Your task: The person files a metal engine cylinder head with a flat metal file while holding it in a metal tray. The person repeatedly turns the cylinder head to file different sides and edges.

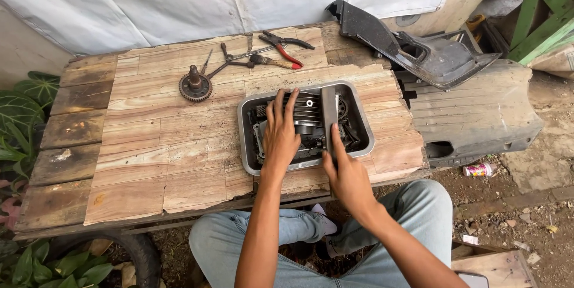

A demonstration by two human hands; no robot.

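Under both hands, a worn wooden plank surface (149, 144) carries a grey metal tray (365, 129) holding a finned metal engine part (308, 111). Left hand (280, 132) lies flat, fingers spread, on it; right hand (347, 174) pinches a flat grey metal bar (329, 114).

A worn wooden table (149, 144) of patched planks stands under flat daylight, backed by a white tarpaulin (179, 1) hung as a wall. Bare dirt ground (526, 216) strewn with scraps lies to the right, green leaves (24, 108) crowd the left, and green-painted timber (544, 13) rises at the far right.
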